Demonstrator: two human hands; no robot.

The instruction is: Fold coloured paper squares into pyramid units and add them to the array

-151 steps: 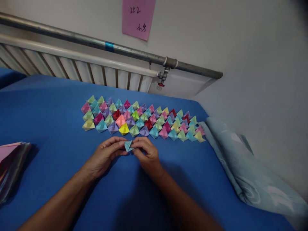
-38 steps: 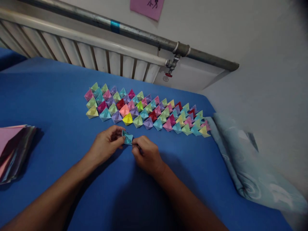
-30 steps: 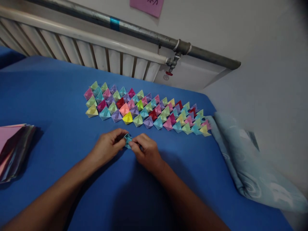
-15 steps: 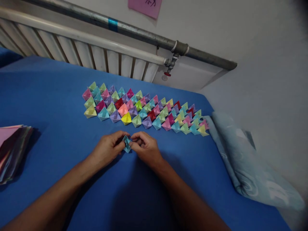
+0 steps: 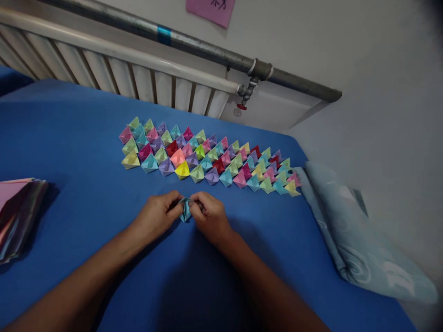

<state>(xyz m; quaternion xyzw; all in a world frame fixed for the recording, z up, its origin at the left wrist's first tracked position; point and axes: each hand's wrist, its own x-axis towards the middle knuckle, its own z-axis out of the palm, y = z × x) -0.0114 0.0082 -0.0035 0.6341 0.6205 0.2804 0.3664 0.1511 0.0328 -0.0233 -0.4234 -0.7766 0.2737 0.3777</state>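
Observation:
A small folded light-blue paper boat [image 5: 185, 212] is pinched between both hands, just above the blue sheet [image 5: 86, 184]. On its left side my left hand [image 5: 161, 212] grips it with thumb and fingertips. My right hand [image 5: 212, 216] holds the opposite side the same way, its other fingers curled under and partly hidden. Beyond the hands stand rows of folded paper boats in many colours, with a bright yellow boat [image 5: 182, 170] and a purple boat [image 5: 212, 176] in the nearest row.
A thick stack of coloured paper [image 5: 22, 216] lies at the left edge. On the right is a folded grey-blue cloth [image 5: 349, 235] against the wall. A white radiator [image 5: 145, 83] and a metal pipe [image 5: 214, 52] with a red-handled valve [image 5: 242, 107] run along the back.
The right hand has closed onto the right side of the blue paper boat. The boat has shifted slightly right and turned, its opening showing wider between the hands.

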